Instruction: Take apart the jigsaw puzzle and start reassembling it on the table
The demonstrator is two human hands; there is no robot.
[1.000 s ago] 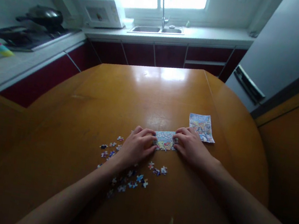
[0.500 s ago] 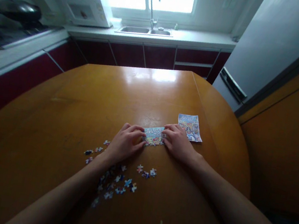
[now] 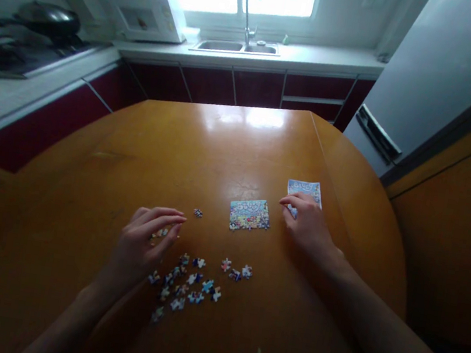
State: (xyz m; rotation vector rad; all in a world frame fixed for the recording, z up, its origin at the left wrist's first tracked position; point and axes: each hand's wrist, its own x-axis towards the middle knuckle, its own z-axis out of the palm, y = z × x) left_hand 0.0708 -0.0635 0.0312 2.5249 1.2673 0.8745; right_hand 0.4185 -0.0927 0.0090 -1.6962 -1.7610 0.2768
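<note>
A small joined section of a colourful jigsaw puzzle (image 3: 250, 214) lies on the wooden table (image 3: 203, 154), with neither hand on it. My left hand (image 3: 144, 238) hovers to its left over several loose puzzle pieces (image 3: 190, 285), fingers stretched forward and apart, holding nothing I can see. A single loose piece (image 3: 198, 213) lies just beyond its fingertips. My right hand (image 3: 305, 225) rests to the right of the joined section, fingers loosely curled, its fingertips on the near edge of a printed picture card (image 3: 305, 190).
Beyond the table runs a kitchen counter with a sink and tap (image 3: 237, 44), a microwave (image 3: 147, 16) and a stove with a dark pan (image 3: 46, 18). A grey fridge (image 3: 413, 79) stands at the right, beside a wooden panel (image 3: 454, 221).
Both hands have let go of the joined puzzle section. My left hand moved left and back toward the loose pieces; my right hand slid right onto the picture card.
</note>
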